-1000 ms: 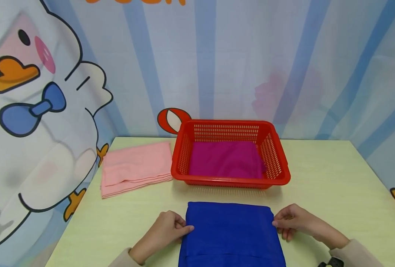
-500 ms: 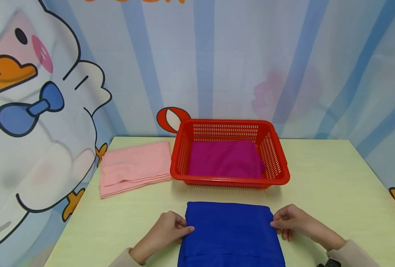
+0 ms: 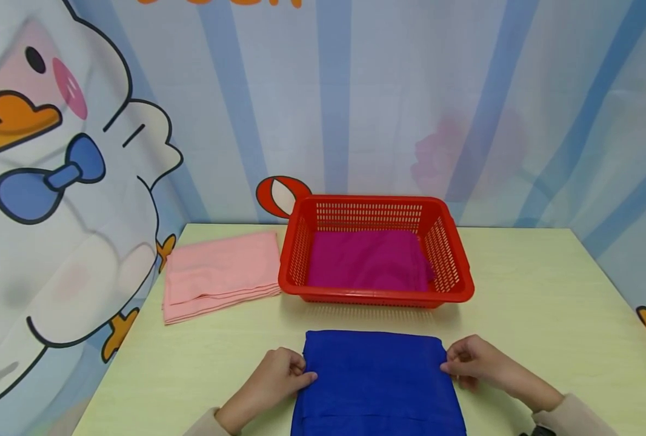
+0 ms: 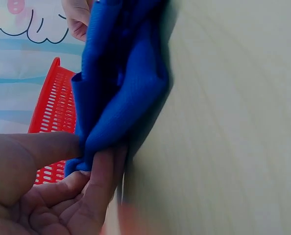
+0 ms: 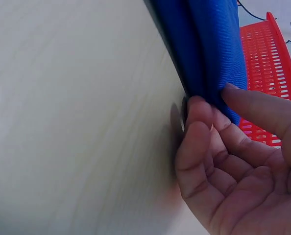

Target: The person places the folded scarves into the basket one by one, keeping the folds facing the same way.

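Observation:
A folded blue cloth point(image 3: 380, 381) lies at the front of the table, its near end cut off by the head view's lower edge. My left hand point(image 3: 274, 381) pinches its left side, thumb on top and fingers tucked beneath, as the left wrist view shows with the folded blue layers point(image 4: 121, 83) between them. On the opposite side, my right hand point(image 3: 481, 363) pinches the right edge the same way. In the right wrist view the thumb point(image 5: 253, 107) presses the cloth from above while fingertips reach under it.
Behind the blue cloth stands a red plastic basket point(image 3: 377, 295) with a folded magenta cloth point(image 3: 366, 260) inside. Left of the basket lies a folded pink cloth point(image 3: 222, 269). The pale table point(image 3: 536, 290) ends at a printed cartoon backdrop point(image 3: 388, 109).
Both hands keep their pinch on the blue cloth and have barely shifted. The cloth, basket and other cloths stay in place; the head view has moved very slightly.

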`<action>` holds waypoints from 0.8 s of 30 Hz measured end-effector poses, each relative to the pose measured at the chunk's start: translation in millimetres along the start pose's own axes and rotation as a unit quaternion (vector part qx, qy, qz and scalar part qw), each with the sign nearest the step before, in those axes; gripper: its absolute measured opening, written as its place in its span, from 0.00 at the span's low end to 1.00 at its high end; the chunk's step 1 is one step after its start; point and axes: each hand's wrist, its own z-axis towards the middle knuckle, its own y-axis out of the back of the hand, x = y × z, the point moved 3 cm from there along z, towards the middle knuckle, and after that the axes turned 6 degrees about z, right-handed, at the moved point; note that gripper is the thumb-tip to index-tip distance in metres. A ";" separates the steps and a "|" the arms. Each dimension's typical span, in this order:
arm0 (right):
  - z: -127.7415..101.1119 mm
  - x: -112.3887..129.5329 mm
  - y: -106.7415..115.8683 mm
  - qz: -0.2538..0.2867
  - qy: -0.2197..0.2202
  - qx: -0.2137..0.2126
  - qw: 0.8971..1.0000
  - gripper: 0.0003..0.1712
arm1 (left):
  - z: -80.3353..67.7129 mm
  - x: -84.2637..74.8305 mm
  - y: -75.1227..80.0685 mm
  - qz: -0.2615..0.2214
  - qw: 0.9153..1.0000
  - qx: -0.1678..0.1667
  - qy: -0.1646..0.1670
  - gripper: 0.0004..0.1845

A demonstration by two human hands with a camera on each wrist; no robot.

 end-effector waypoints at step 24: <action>-9.5 -10.2 -0.9 0.205 -0.075 0.036 0.975 0.08 | -6.1 4.7 -2.2 -0.141 0.987 0.024 0.067 0.25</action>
